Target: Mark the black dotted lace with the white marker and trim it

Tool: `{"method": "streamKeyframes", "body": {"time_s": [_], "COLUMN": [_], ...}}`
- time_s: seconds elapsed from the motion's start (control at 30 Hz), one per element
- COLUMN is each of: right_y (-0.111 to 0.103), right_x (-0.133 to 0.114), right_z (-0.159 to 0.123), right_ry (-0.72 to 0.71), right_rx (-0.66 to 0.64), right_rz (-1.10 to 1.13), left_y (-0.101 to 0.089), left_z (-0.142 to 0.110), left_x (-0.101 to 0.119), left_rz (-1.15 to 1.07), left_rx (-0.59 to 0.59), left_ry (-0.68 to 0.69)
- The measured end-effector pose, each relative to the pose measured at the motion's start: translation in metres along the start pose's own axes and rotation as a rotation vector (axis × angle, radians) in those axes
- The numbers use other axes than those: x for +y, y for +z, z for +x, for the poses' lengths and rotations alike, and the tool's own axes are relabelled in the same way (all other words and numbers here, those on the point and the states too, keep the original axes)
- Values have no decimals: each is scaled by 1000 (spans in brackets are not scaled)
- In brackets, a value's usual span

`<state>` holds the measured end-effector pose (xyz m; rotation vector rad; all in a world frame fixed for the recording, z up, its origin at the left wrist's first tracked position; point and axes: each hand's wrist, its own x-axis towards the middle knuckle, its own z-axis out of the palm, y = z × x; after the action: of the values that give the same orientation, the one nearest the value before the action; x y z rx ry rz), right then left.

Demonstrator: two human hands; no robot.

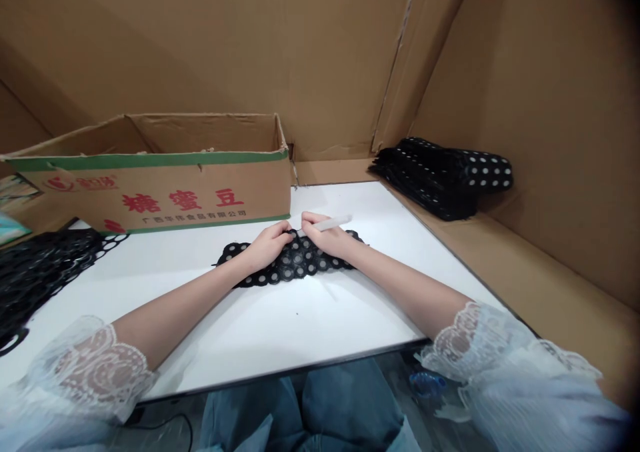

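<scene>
A black lace piece (295, 265) with round holes lies flat on the white table (260, 325). My left hand (269, 244) rests on its left half, fingers curled and pinching the lace near its top edge. My right hand (325, 239) sits on the right half and holds a slim white pen-like tool (333, 223), whose tip points left toward the spot between my two hands.
An open cardboard box (165, 172) with red lettering stands behind the lace at the left. A heap of black lace (35, 272) lies at the table's left edge. A stack of black lace pieces (440, 175) sits on the cardboard ledge at right. Cardboard walls surround the table.
</scene>
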<state>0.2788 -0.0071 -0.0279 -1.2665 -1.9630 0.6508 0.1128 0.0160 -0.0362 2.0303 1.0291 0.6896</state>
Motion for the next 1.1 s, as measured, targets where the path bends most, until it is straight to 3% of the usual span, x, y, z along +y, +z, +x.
{"method": "streamKeyframes", "body": {"time_s": [0.13,0.23,0.4,0.6,0.73,0.9,1.1], "right_y": [8,8,-5,-20,-21,-17,-14], "right_x": [-5,-6,-1,3,-1,-2,-4], "right_z": [2,6,9,9,7,4,5], "right_ry": [28,45,-24,18,56,58,-24], "right_rx": [-4,20,51,-120,-120,-105,-114], "right_rz": [-300,-367,-136,222,194,167,39], "left_y": [0,-3,-8,-10,-10,-14,-16], "left_z": [-3,-3,-2,-2,-3,-2,-1], "left_x": [2,3,5,5,6,6,4], "left_rz": [14,-4,-49,-70,-87,-12,14], "left_rx": [37,49,17,-17,-41,-154,-176], "left_ry": [19,21,19,-11,-15,27,-4]}}
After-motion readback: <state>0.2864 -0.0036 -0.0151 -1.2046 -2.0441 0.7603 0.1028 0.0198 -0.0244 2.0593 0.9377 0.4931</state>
